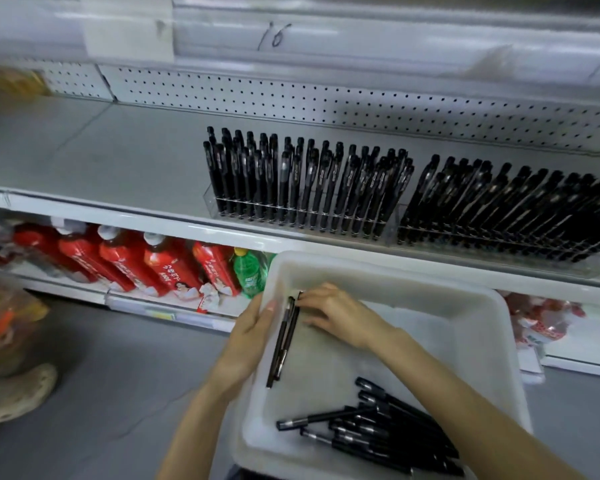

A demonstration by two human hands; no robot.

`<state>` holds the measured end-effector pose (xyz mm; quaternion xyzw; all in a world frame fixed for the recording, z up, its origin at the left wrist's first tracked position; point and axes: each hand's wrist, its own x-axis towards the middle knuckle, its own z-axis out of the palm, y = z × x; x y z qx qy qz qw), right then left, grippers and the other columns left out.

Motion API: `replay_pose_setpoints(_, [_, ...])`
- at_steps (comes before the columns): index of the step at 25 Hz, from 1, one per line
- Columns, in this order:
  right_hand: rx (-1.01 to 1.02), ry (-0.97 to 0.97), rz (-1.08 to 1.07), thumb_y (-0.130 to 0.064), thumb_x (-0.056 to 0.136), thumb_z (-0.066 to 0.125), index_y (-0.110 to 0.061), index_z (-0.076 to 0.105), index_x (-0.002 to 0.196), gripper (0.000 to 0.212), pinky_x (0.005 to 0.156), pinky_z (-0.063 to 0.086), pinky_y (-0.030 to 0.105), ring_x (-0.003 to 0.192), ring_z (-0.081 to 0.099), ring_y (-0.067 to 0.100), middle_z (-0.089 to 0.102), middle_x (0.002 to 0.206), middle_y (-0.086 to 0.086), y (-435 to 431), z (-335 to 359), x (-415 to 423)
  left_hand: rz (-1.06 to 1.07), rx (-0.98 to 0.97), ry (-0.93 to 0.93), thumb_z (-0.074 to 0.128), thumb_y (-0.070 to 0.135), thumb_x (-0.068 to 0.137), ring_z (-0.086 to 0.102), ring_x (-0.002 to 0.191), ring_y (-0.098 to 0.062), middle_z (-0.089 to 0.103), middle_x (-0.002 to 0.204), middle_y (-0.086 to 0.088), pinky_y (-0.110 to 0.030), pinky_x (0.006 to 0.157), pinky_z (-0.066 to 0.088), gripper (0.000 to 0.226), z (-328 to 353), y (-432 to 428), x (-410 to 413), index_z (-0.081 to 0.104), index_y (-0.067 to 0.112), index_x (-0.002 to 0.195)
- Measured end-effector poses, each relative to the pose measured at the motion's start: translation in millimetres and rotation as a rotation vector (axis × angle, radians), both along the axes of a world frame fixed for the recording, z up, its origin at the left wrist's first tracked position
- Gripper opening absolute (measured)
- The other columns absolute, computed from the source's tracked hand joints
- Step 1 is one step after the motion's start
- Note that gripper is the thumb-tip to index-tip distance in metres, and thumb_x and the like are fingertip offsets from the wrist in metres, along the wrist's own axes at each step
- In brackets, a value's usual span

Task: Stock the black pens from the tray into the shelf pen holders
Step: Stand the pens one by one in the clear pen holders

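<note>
Gathering a pair of black pens [284, 337] against the left wall of the white tray [465, 301], the person works with both hands low in front of the shelf [101, 161]. The left hand [253, 337] lies long and flat beside them, fingers straight: a wide grip that props rather than clasps. The right hand [340, 317] sets its fingertips at their upper ends; whether that grip pinches them or only steadies them I cannot tell. A loose heap of pens [388, 434] lies at the near corner of the tray. Up on the shelf, the left pen holder [309, 192] and the right pen holder [499, 213] both stand crowded with upright pens, few gaps showing. That is where trouble looks likeliest: pushing more into a tight row could tip the neighbours or skid a clear holder back. A pair pressed only between flat hands might also slip apart on the lift and drop among the red bottles [136, 261] below.
</note>
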<state>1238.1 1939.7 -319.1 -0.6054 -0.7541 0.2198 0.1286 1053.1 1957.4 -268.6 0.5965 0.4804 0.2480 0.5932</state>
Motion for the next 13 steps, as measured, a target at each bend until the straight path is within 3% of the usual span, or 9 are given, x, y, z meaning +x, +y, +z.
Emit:
replay_pose_setpoints(4, [0.01,-0.077,0.008,-0.025,0.091,0.059,-0.017,0.055,0.128,0.038,0.097,0.037,0.028,0.11,0.045,0.019,0.054,0.118,0.003,-5.7,-2.4,9.0,-0.001,-0.018,-0.035,0.039,0.02,0.1,0.047,0.09,0.03,0.053,0.109,0.029,0.006,0.074,0.032,0.023,-1.1,-1.1,-2.5,0.05,0.035,0.114])
replay_pose_setpoints(10, [0.037,-0.127,0.099,-0.024,0.092,0.057,-0.017,0.053,0.127,0.037,0.1,0.037,0.031,0.116,0.042,0.02,0.047,0.128,0.003,0.2,-3.9,1.4,-0.01,-0.02,-0.055,0.039,0.021,0.1,0.046,0.095,0.028,0.053,0.115,0.028,0.005,0.078,0.033,0.025,-1.7,-0.6,-3.2,0.048,0.038,0.116])
replay_pose_setpoints(13, [0.061,-0.138,0.132,-0.025,0.091,0.059,-0.014,0.059,0.113,0.025,0.095,0.04,0.035,0.107,0.046,0.022,0.054,0.117,0.004,8.3,-0.9,-1.6,-0.012,-0.025,-0.054,0.04,0.022,0.1,0.048,0.1,0.024,0.054,0.114,0.028,0.004,0.081,0.033,0.024,-2.0,-0.2,-3.9,0.05,0.038,0.114])
